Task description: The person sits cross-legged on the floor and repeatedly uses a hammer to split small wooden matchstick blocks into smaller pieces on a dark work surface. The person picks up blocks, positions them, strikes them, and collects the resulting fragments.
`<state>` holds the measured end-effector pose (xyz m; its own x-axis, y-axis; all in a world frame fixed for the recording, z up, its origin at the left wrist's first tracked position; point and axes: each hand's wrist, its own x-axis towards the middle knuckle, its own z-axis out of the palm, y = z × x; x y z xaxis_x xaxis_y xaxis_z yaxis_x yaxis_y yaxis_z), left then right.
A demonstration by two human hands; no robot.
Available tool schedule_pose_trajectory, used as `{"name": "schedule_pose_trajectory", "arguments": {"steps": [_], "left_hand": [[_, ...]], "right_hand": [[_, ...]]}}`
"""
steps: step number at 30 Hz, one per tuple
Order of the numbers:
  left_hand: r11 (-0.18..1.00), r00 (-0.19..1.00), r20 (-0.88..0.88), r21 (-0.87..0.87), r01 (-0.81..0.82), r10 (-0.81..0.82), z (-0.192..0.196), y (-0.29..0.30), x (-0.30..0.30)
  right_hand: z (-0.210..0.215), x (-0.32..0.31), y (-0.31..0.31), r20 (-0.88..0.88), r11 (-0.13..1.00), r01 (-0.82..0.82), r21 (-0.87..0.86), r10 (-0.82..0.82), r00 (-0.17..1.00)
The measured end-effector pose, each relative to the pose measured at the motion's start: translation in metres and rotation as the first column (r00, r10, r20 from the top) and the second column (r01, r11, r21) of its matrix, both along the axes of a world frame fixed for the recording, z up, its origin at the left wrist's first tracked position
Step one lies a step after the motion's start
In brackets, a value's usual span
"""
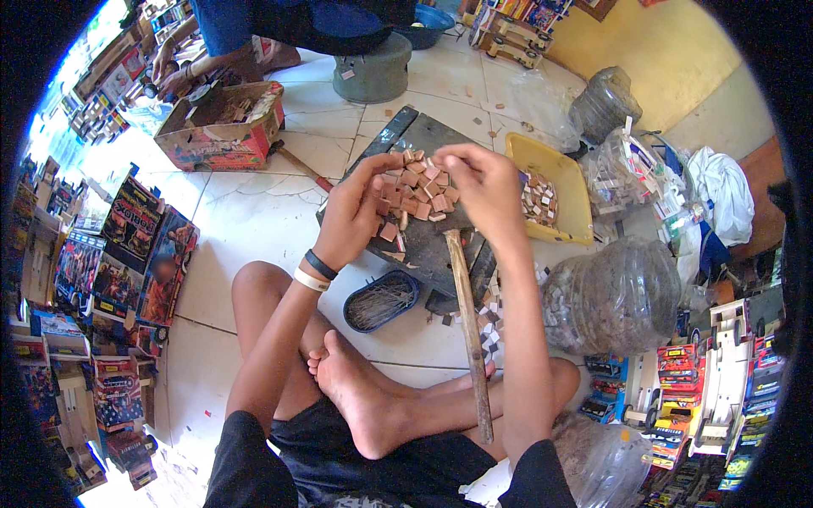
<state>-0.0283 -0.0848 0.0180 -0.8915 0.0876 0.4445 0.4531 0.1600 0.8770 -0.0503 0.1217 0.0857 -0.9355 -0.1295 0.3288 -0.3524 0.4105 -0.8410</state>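
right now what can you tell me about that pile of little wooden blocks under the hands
The pile of small wooden blocks is a loose heap of short, roughly square pieces, reddish-tan like cut raw wood. They lie jumbled at all angles on a dark board on the tiled floor. The left hand curls against the pile's left side with blocks in its fingers, and the right hand pinches at its top right. A hammer's wooden handle runs from just below the pile toward the person.
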Motion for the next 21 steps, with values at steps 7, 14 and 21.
{"name": "schedule_pose_trajectory", "arguments": {"steps": [7,14,21], "left_hand": [[0.907,0.923,-0.238,-0.226,-0.355,0.302,-0.002,-0.017,0.034],[0.848,0.934,-0.233,-0.403,-0.345,0.269,-0.002,-0.014,0.050],[0.876,0.977,-0.041,-0.435,-0.208,0.211,0.004,-0.019,0.022]], "right_hand": [[-0.014,0.126,0.033,0.135,0.798,0.127,0.589,-0.252,0.958],[-0.034,0.219,0.033,0.461,0.928,0.304,0.214,-0.371,0.806],[-0.040,0.219,0.051,0.384,0.891,0.391,0.229,-0.452,0.805]]}}
